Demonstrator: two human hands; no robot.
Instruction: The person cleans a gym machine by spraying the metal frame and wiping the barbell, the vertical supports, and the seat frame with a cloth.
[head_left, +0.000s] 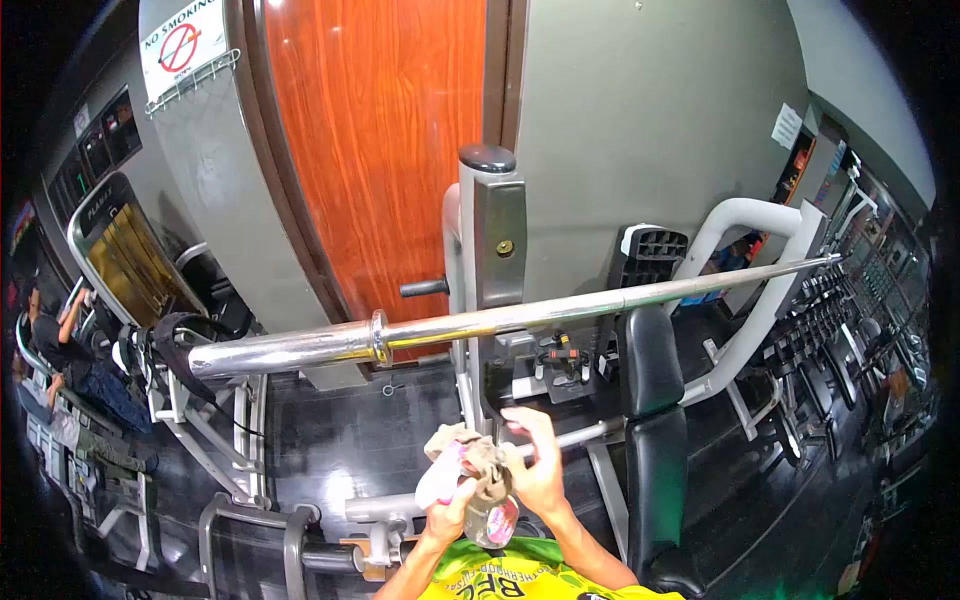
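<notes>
My left hand is closed around a small clear bottle with a pink label, held low in front of my chest. A bunched tan cloth covers the bottle's top, and a white and pink piece hangs at its left side. My right hand is beside the cloth, its fingers raised and apart, the thumb right at the cloth's edge. Above both hands, a long steel barbell crosses the view.
A rack upright stands ahead, before a wooden door. To the right is a black padded bench, with dumbbell racks beyond. Machines line the left side, where a person in dark clothes is among them.
</notes>
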